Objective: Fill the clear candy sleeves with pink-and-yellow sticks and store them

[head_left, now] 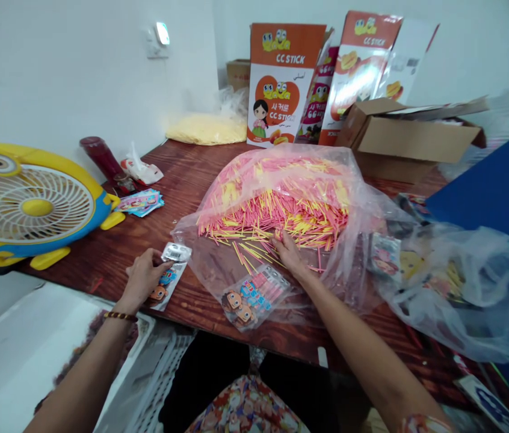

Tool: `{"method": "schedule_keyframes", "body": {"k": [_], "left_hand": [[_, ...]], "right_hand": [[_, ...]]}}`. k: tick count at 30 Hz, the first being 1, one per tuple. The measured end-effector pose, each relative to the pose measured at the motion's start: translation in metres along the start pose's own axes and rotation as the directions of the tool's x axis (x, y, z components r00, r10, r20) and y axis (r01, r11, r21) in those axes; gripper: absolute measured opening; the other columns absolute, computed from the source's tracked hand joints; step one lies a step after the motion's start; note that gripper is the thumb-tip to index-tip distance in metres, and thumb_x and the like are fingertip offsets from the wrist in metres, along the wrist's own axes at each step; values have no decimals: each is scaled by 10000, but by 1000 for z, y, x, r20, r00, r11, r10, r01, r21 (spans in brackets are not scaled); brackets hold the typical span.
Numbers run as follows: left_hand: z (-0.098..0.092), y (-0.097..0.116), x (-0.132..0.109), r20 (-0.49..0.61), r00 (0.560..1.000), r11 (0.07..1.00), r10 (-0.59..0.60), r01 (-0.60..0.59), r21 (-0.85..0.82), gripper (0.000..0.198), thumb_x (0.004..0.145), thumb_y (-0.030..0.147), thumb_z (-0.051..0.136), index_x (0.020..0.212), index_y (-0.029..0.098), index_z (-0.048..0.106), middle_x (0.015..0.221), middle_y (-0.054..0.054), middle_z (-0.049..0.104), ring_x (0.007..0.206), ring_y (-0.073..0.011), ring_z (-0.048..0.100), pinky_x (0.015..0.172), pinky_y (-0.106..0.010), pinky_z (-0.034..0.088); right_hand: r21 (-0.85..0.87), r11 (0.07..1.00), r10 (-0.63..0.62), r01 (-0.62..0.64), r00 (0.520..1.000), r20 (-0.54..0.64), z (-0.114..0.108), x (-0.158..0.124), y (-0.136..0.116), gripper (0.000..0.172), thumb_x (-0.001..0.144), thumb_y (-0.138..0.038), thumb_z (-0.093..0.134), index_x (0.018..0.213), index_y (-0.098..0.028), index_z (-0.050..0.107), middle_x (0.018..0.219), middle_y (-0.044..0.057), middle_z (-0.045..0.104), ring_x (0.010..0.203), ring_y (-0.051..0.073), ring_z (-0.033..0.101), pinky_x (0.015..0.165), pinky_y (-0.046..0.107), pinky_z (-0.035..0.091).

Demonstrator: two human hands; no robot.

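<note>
My left hand (142,278) pinches a small printed packet (174,278), silver at its top with cartoon faces lower down, near the table's front edge. Thin pink and yellow sticks (277,207) lie heaped in a large clear plastic bag (363,198) spread open across the table. At the front of this heap, my right hand (288,251) has its fingers drawn together on some of the sticks; how many cannot be made out. A second packet (254,297), its window showing pink sticks, lies on the bag's plastic between my hands.
A yellow fan (33,207) stands at left, near a stack of printed packets (141,202), a tissue pack (144,171) and a dark red bottle (101,157). Cartons (281,84) and an open cardboard box (410,144) stand behind. A clear bag of packets (457,282) lies at right.
</note>
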State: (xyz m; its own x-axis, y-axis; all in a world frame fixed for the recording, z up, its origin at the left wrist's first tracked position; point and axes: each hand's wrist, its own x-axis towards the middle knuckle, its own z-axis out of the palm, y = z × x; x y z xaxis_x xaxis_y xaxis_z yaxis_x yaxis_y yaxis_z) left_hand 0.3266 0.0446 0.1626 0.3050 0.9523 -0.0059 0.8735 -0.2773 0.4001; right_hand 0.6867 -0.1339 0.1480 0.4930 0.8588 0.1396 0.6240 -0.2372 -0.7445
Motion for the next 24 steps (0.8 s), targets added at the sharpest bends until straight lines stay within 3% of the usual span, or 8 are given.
{"method": "schedule_keyframes", "body": {"k": [3,5,9,13,18,20,24], "left_hand": [[0,-4,3,14,1000,998,-2,3,-66,299,772,500,580,839,209,577,835,-28,698,843,-231,646,724,-306,401],[-3,-5,5,28,1000,993,-4,8,-117,294,767,502,572,809,211,580,785,-14,690,781,-214,646,690,-290,405],[-9,-4,7,56,998,985,9,1,-173,303,749,489,585,879,217,612,780,-9,703,763,-213,658,697,-292,417],[-11,-4,7,9,1000,988,25,-23,-154,281,757,466,591,896,222,606,807,-18,724,830,-225,677,754,-303,429],[-11,-6,7,-46,996,980,71,-79,-181,240,756,459,593,800,224,596,802,-14,709,770,-207,649,701,-281,434],[-12,-8,7,-73,994,971,86,-100,-217,248,741,464,605,761,217,597,762,-10,683,725,-194,617,664,-272,423],[-14,-9,6,-75,997,870,10,-46,-490,304,669,478,685,748,194,611,692,3,633,639,-163,559,585,-254,411]], "right_hand": [[294,956,14,10,997,-79,2,3,3,210,894,-428,416,903,-236,501,876,35,643,871,214,588,862,352,442],[384,923,-1,35,996,-89,3,3,5,169,865,-406,478,901,-245,516,860,16,641,836,207,583,845,348,443],[352,936,18,16,995,-94,5,2,7,145,831,-388,511,871,-250,535,854,14,637,838,217,563,864,375,431],[268,963,-7,26,997,-72,7,2,2,195,837,-423,493,793,-239,541,824,28,652,853,225,560,891,397,412],[442,896,18,41,992,-128,-12,10,0,310,852,-537,470,789,-236,507,759,8,615,753,186,558,763,316,439],[387,922,28,18,993,-112,-28,13,4,306,859,-532,475,771,-239,466,702,-11,571,679,171,529,689,295,428],[-59,998,0,6,996,94,-56,9,17,191,896,-353,464,755,-226,441,685,-12,539,627,155,477,633,275,388]]}}
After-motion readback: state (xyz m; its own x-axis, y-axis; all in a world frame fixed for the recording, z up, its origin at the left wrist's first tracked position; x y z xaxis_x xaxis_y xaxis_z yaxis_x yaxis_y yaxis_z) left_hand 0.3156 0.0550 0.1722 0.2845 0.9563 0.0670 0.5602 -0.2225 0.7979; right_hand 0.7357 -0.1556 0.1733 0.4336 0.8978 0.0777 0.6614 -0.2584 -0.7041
